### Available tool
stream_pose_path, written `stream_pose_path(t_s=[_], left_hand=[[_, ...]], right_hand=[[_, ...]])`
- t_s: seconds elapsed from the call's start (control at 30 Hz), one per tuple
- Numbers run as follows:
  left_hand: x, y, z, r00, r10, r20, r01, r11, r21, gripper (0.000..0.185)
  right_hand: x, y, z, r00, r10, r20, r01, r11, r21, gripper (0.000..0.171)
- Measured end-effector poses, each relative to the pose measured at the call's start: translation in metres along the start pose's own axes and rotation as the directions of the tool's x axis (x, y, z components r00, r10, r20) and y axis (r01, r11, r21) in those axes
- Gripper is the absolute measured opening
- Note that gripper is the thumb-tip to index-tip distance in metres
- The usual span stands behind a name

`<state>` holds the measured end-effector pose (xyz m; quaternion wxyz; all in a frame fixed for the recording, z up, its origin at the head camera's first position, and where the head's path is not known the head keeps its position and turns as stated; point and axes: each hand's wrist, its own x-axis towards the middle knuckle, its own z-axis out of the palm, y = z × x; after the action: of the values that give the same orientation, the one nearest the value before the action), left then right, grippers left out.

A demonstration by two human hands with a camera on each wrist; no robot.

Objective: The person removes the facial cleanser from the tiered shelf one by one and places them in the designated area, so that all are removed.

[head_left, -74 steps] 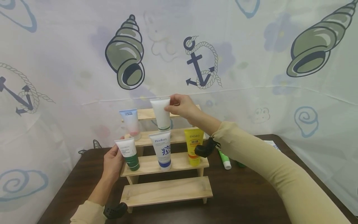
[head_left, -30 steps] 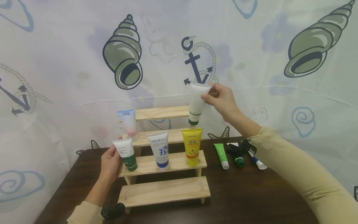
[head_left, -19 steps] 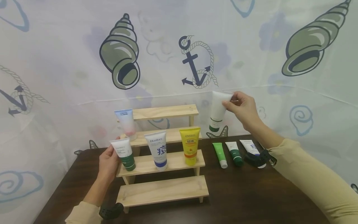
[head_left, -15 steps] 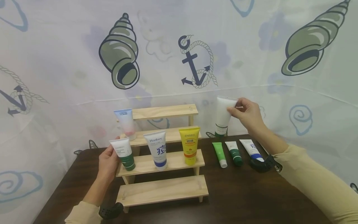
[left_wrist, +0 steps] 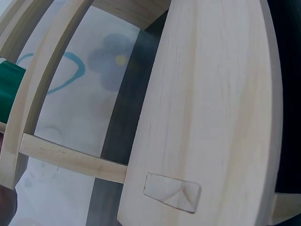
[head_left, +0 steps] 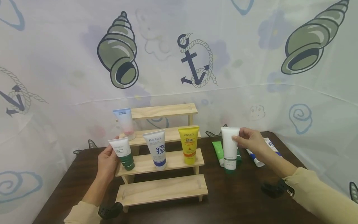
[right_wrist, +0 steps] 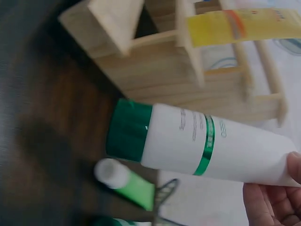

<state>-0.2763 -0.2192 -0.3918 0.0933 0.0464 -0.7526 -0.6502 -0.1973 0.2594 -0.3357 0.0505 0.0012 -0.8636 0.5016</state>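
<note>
Down from the top shelf has come the white tube with the green cap [head_left: 230, 147], carried rightward and lowered over the dark table [head_left: 240, 199]. At nine o'clock the left hand [head_left: 107, 161] rests against the wooden step rack [head_left: 162, 189], fingers curled round a white-and-green tube [head_left: 123, 153] on the second step. A blue-lettered tube [head_left: 157, 148] and a yellow tube [head_left: 189, 146] stand beside it. At three o'clock the right hand [head_left: 251, 143] pinches the white tube's flat end, cap hanging down at its seven o'clock. Only the right wrist view shows the green cap [right_wrist: 128, 130] plainly, with a green tube [right_wrist: 124, 181] lying beneath.
</note>
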Motion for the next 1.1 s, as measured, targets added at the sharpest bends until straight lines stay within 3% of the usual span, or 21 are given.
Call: stream_pose_path(t_s=[0.17, 0.4, 0.83, 1.1], left_hand=[[0.001, -0.001, -0.001, 1.0, 0.001, 0.005, -0.001, 1.0, -0.008, 0.05], [0.001, -0.001, -0.001, 1.0, -0.022, -0.001, 0.022, 1.0, -0.013, 0.054], [0.001, 0.0, 0.0, 1.0, -0.007, -0.023, 0.006, 1.0, -0.003, 0.05], [0.002, 0.001, 0.0, 1.0, -0.008, -0.017, 0.008, 1.0, -0.027, 0.048]], right_hand=[[-0.006, 0.026, 0.01, 0.992, 0.101, 0.075, -0.103, 0.994, 0.034, 0.04], [-0.019, 0.057, 0.021, 0.961, 0.197, 0.195, -0.212, 0.975, 0.06, 0.045], [-0.029, 0.096, 0.039, 0.914, 0.224, 0.337, -0.276, 0.954, 0.115, 0.046], [-0.03, 0.104, 0.045, 0.895, 0.282, 0.346, -0.332, 0.939, 0.094, 0.05]])
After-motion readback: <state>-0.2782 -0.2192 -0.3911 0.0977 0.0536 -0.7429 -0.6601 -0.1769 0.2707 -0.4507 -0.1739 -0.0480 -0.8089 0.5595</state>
